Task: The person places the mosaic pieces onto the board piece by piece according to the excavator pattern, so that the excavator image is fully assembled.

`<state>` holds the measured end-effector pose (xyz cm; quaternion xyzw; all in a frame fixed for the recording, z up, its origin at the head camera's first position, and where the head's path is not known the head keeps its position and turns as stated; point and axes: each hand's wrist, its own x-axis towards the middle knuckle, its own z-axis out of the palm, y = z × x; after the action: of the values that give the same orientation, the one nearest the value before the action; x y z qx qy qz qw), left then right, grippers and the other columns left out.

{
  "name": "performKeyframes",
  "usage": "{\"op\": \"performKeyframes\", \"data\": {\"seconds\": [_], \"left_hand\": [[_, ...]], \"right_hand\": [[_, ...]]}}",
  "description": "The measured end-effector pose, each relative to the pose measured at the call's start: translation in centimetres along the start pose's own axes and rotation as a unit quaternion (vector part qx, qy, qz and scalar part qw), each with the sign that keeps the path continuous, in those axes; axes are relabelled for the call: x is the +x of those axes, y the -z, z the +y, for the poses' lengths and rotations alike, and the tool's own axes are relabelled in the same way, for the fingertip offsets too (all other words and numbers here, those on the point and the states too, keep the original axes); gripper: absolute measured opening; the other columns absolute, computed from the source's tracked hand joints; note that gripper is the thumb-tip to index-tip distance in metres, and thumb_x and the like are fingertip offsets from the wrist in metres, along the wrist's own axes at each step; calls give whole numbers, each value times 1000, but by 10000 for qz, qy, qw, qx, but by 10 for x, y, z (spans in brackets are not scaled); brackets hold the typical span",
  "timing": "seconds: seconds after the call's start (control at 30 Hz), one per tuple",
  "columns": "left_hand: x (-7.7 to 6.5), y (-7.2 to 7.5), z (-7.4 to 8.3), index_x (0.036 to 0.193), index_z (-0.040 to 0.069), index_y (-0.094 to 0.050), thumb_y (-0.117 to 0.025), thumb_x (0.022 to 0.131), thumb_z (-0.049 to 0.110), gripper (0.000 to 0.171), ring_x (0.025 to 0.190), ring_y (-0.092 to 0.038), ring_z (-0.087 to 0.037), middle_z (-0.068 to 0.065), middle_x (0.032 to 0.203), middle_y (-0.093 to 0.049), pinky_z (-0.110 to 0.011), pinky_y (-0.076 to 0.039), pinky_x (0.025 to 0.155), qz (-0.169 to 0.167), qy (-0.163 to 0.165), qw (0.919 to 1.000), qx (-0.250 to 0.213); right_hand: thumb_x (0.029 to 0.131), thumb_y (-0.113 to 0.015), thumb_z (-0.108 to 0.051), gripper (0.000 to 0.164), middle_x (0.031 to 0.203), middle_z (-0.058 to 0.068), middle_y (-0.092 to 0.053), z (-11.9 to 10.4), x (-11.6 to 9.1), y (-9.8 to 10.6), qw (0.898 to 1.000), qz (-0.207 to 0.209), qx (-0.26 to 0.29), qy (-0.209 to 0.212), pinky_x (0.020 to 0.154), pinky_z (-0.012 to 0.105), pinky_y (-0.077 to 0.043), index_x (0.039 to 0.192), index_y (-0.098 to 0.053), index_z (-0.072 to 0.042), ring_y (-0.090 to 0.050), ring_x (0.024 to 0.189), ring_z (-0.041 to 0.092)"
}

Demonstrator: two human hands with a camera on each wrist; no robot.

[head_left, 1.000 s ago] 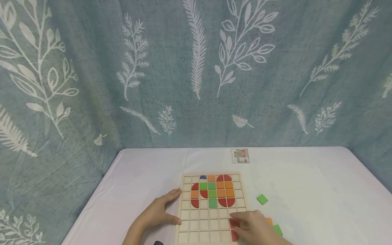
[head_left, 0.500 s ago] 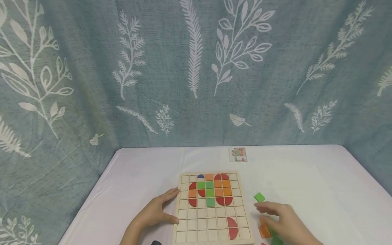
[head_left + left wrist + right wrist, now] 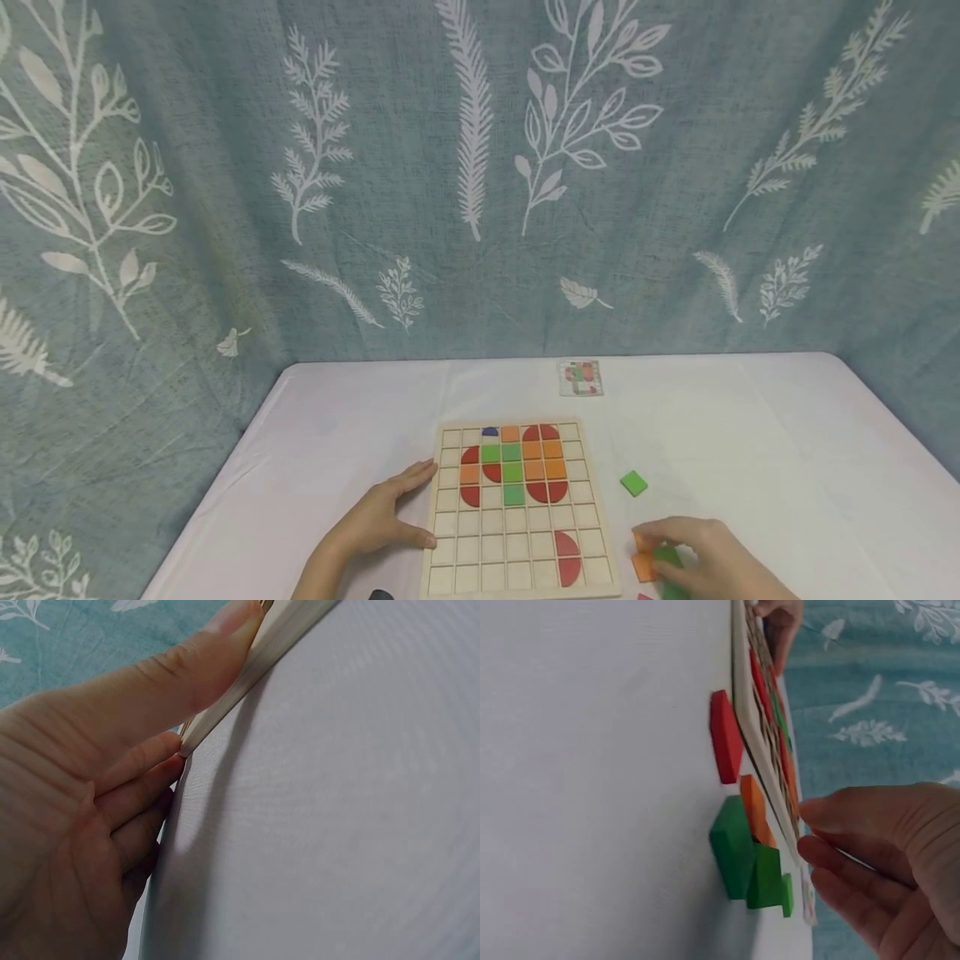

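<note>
A wooden grid board [image 3: 472, 575] lies on the white table, with coloured tiles in its cells. My left hand [image 3: 386, 517] rests at its left edge, thumb and fingertips touching the frame; the left wrist view shows the thumb [image 3: 172, 675] against the board's side. Beyond the board's right edge, my right hand [image 3: 697, 546] hovers over loose orange tiles [image 3: 643, 567] and green tiles [image 3: 671, 575], which it partly hides. In the right wrist view, its thumb and fingers [image 3: 855, 877] are bent with nothing between them, near a dark green tile [image 3: 731, 844].
A small pattern card [image 3: 581, 378] lies behind the board. One green tile [image 3: 633, 483] sits apart to the board's right, and a red piece [image 3: 725, 739] lies by the near right corner. A black object [image 3: 381, 595] shows at the bottom edge. A leaf-patterned curtain [image 3: 480, 317] hangs behind.
My right hand has left the red half-circle pieces in the board's lower right and moved right, then down over the loose tiles. The left hand stays at the board's edge.
</note>
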<state>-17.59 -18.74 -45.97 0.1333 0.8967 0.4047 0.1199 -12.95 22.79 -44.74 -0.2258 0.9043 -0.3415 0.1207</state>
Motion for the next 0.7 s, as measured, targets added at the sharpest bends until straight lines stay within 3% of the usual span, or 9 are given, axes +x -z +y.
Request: {"op": "performKeyframes", "data": {"seconds": [0.17,0.37,0.7], "left_hand": [[0,1,-2,138,9,-43,-85,55,35,97,136,-23,-40,-13,147,-34,-59,-18,108,-39,-57,10000,-33],[0,1,-4,138,7,-43,-84,55,37,97,135,-24,-40,-14,146,-34,-58,-20,108,-25,-160,9999,46],[-1,4,-2,138,6,-42,-84,57,36,96,136,-23,-40,-14,146,-34,-58,-19,108,-81,-258,9996,12]], "right_hand": [[78,-70,-36,39,112,-2,-66,0,1,-6,9982,-569,101,-129,84,39,-52,113,-66,-18,-60,102,12],[78,-71,-37,38,104,-9,-65,4,2,-7,9964,-793,227,-208,82,35,-53,111,-66,-20,-55,92,1],[76,-72,-38,37,100,-12,-62,8,2,-5,9982,-513,262,-145,78,17,-48,109,-67,-22,-53,90,-2]]}}
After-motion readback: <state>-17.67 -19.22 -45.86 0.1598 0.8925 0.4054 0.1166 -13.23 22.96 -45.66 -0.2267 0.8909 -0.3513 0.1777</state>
